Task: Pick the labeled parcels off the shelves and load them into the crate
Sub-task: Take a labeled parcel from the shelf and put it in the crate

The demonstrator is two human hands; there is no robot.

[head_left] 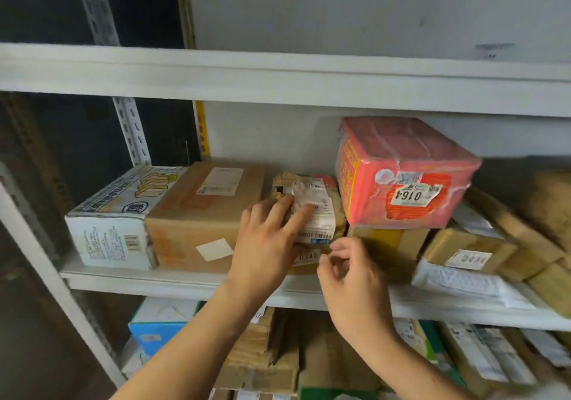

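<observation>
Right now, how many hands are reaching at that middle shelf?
2. The left hand rests on the small labeled parcel; the right hand hovers just below it, beside the shelf edge.

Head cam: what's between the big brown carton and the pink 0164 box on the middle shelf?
A small torn parcel with a crumpled white label, seen in the head view. The left hand rests on it.

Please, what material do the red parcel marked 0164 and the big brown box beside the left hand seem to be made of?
Red parcel: probably a carton wrapped in glossy plastic film; it shines and wrinkles. Brown box: matte corrugated cardboard, judging by its dull tan surface and folded edges, with paper labels.
</observation>
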